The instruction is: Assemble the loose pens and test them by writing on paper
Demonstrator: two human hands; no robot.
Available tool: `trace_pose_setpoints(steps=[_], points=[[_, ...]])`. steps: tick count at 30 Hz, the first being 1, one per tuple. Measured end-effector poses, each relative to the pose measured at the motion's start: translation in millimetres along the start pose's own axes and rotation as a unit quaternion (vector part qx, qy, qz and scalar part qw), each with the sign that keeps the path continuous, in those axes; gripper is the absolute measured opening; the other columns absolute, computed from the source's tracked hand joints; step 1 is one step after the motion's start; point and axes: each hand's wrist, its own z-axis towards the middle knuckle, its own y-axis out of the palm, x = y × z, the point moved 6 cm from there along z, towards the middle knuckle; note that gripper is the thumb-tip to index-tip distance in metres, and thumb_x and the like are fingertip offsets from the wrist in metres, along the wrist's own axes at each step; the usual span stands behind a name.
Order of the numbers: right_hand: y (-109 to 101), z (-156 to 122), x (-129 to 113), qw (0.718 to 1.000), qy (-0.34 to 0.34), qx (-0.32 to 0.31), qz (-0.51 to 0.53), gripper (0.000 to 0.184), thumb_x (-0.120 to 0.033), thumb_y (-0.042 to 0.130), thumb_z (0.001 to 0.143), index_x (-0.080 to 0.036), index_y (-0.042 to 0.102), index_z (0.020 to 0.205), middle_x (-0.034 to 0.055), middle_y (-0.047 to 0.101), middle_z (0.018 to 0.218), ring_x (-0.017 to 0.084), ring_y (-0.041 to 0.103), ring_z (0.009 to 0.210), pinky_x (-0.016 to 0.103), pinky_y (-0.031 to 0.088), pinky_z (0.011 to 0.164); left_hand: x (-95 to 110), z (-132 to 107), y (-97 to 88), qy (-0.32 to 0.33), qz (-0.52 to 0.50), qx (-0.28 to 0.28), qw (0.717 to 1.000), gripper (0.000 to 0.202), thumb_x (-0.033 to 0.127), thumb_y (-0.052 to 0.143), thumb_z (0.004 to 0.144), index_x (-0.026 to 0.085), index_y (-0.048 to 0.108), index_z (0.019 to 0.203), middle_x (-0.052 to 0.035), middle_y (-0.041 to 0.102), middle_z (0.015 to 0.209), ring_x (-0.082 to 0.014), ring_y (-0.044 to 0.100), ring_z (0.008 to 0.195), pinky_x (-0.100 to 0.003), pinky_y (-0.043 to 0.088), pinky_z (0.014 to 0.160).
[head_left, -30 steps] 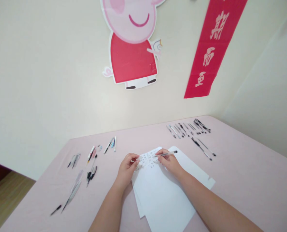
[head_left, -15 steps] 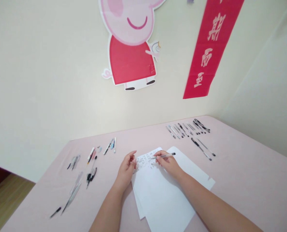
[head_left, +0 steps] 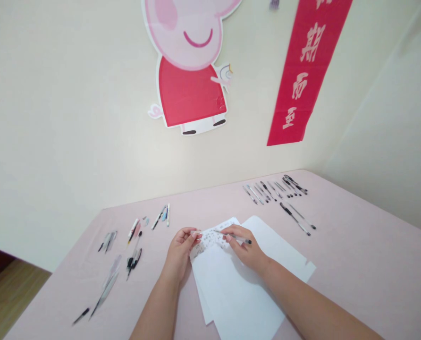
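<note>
In the head view, my right hand (head_left: 246, 245) grips a pen (head_left: 246, 241) with a clear barrel and a dark end. Its tip points left, over the written part of a white sheet of paper (head_left: 242, 288). Small dark marks cover the sheet's upper left. At that sheet's left edge is my left hand (head_left: 179, 246), thumb and fingers pinched together. Something small and pale shows at its fingertips, too small to name. More white paper (head_left: 274, 241) lies beneath and to the right.
Several pens (head_left: 267, 191) lie in a row at the back right, with two more pens (head_left: 295, 218) in front. Scattered pens and parts (head_left: 134, 259) lie on the left of the pink table (head_left: 355, 264). A wall with a pig cutout (head_left: 192, 94) and a red banner (head_left: 302, 80) rises behind.
My left hand's fingers have closed into a pinch and moved slightly left. My right hand has shifted a little left with the pen, now tilted with its dark end lower.
</note>
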Motion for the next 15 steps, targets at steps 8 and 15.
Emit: trace_pose_setpoints(steps=[8, 15], points=[[12, 0, 27, 0.956, 0.17, 0.003, 0.241, 0.021, -0.035, 0.06, 0.074, -0.016, 0.058, 0.083, 0.0027, 0.063, 0.068, 0.012, 0.056, 0.058, 0.022, 0.041, 0.049, -2, -3, 4.4, -0.046, -0.028, -0.025, 0.998, 0.023, 0.022, 0.073, 0.061, 0.014, 0.059, 0.077, -0.0017, 0.065, 0.078, -0.009, 0.06, 0.073, -0.02, 0.048, 0.071], [12, -1, 28, 0.947, 0.175, 0.009, 0.269, 0.021, -0.035, 0.062, 0.073, -0.016, 0.059, 0.082, 0.0027, 0.064, 0.067, 0.012, 0.055, 0.057, 0.023, 0.04, 0.049, -5, -3, 4.7, -0.035, -0.003, -0.041, 0.999, 0.02, 0.024, 0.071, 0.062, 0.015, 0.06, 0.075, 0.0018, 0.06, 0.068, -0.008, 0.056, 0.064, -0.02, 0.046, 0.063]])
